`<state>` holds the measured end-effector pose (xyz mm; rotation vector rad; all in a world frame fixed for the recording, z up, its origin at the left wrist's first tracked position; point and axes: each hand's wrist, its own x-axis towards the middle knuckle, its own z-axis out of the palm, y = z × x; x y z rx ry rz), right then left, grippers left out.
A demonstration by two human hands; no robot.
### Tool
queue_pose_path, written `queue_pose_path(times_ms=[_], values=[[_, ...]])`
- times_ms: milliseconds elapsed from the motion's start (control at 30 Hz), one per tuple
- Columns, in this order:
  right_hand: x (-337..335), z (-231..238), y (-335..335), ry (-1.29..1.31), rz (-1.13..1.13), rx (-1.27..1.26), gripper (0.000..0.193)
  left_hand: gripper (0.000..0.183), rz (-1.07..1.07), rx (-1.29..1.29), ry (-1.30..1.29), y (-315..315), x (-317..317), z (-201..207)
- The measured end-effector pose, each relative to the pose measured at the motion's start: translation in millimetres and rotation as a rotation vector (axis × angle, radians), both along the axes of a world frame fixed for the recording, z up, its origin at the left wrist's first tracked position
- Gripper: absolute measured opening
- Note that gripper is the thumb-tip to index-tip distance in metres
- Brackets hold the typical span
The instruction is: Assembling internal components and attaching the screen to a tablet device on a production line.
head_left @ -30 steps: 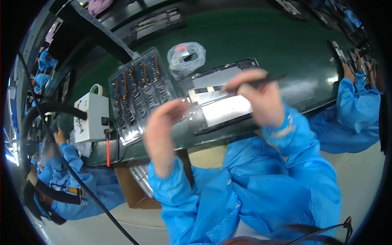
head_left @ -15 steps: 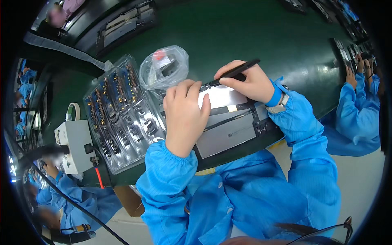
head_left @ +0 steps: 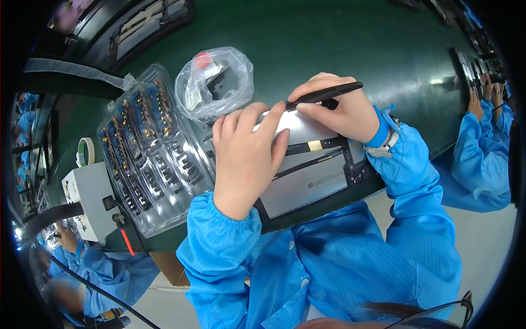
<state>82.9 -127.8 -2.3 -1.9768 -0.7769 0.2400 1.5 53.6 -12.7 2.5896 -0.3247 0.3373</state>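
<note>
Green bench (head_left: 307, 44): silver-panelled device (head_left: 298, 189) lies nr front edge. L hand (head_left: 246, 151) part-spread over its L end, can't tell if gripping; R hand (head_left: 345, 112) curled round blk pen-like tool (head_left: 326, 94), tip by L hand.

Your right hand (head_left: 342, 109) grips a black pen-like tool (head_left: 329, 92) over a flat device (head_left: 307, 189) with silver panels, your left hand (head_left: 246, 153) laid across its left part.
The tool's tip meets the device's far edge, just beside your left fingertips; a blue band (head_left: 379, 131) circles your right wrist. Beyond your left hand, a clear plastic bag (head_left: 241, 90) holds dark parts and something red on the green table (head_left: 318, 38). To your left lies a clear tray (head_left: 150, 227) with rows of small components, then a white box (head_left: 96, 203) with a ring-shaped roll (head_left: 85, 151) just behind it.
</note>
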Motion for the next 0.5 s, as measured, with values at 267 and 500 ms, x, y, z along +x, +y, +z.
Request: queue_pose_path(times_ms=[267, 500], values=[[1.7, 2.6, -2.1, 0.038, -0.015, 0.038, 0.017, 0.037, 0.048, -0.046, 0.023, -1.3, 0.8, 2.4], [2.9, -0.2, -2.7, -0.028, 0.023, 0.000, 0.017, 0.035, 0.029, -0.030, 0.006, -0.4, -0.5, 0.7]])
